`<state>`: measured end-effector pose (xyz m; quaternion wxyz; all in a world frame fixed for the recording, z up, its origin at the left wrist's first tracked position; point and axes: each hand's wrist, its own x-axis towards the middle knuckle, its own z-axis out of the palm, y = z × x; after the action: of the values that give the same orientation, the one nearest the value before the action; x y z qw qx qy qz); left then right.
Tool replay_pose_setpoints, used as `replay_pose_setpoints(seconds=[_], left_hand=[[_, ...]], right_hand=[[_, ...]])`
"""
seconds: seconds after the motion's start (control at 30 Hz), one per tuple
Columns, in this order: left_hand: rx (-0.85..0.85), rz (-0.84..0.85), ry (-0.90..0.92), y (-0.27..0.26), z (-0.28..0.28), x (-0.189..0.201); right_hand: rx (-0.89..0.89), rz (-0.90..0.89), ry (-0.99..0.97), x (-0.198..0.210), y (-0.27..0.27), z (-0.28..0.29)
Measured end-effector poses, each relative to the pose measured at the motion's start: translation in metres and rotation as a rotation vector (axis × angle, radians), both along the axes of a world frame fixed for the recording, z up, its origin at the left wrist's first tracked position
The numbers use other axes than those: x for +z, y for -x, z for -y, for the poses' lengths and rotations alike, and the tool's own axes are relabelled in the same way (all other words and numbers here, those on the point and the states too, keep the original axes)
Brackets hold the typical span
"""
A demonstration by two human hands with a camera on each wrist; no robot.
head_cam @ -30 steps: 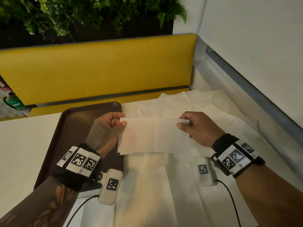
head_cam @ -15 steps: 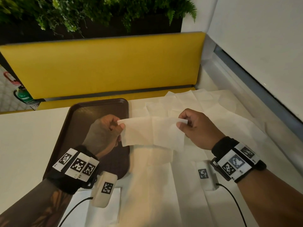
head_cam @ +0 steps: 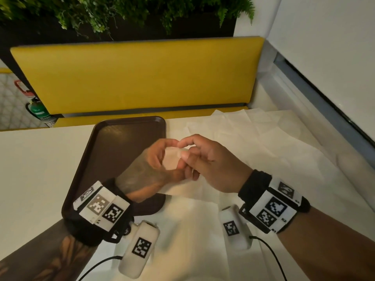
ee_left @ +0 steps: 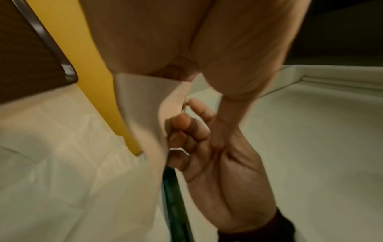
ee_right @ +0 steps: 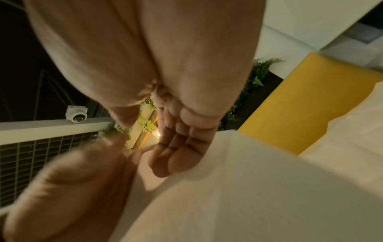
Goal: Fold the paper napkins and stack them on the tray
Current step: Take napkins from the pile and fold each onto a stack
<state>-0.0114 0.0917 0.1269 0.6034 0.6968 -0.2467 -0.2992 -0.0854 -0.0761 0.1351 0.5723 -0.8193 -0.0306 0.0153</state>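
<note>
The two hands are now meeting above the table, at the near right edge of the brown tray (head_cam: 113, 151). One second ago they were holding the napkin (head_cam: 172, 161) stretched wide between them, left hand at its left end and right hand at its right end; half a second ago the span was already narrowing. Now the ends are being brought together, and the napkin is hanging doubled between the palms, its lower part drooping toward the table.

The left hand (head_cam: 150, 169) is gripping the napkin, thumb and fingers curled round it; in the left wrist view the sheet (ee_left: 145, 104) is hanging down from this hand's fingertips. The right hand (head_cam: 209, 165) is pinching the napkin's top edge between thumb and forefinger, with the remaining fingers curled behind the paper (ee_right: 238, 188). Forefinger tips of both hands are touching or nearly touching at the top; the blur does not let me say which.

The napkin is being held in the air, not resting on the tray. The tray is showing only its bare brown surface, as in both earlier frames. The loose pile of unfolded napkins (head_cam: 253, 142) is lying on the table to the right of and beyond the hands, unchanged. The yellow bench back (head_cam: 142, 76) is standing at the far side, plants (head_cam: 121, 13) above it.

The head camera is sitting slightly further left than a second ago, so the tray is appearing nearer centre.
</note>
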Motion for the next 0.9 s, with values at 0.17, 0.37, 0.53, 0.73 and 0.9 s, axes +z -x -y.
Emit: replay_pose_setpoints(seconds=[0.17,0.37,0.53,0.73,0.9], left_hand=[[0.008,0.007,-0.001,-0.004,-0.027,-0.003],[0.057,-0.089,0.049,-0.012,-0.055,-0.002],[0.252,-0.042,-0.104,-0.031,-0.098,-0.010],[0.333,-0.021,-0.389,-0.030,-0.162,-0.027],[0.354,-0.047,-0.527,-0.017,-0.206,-0.054]], right_hand=[[-0.192,0.120,0.153,-0.009,-0.006,-0.005],[0.228,-0.274,0.041,-0.035,-0.018,-0.010],[0.203,-0.308,0.149,-0.043,-0.018,0.004],[0.256,-0.402,0.141,-0.052,-0.012,-0.014],[0.266,-0.534,0.047,-0.072,-0.016,-0.067]])
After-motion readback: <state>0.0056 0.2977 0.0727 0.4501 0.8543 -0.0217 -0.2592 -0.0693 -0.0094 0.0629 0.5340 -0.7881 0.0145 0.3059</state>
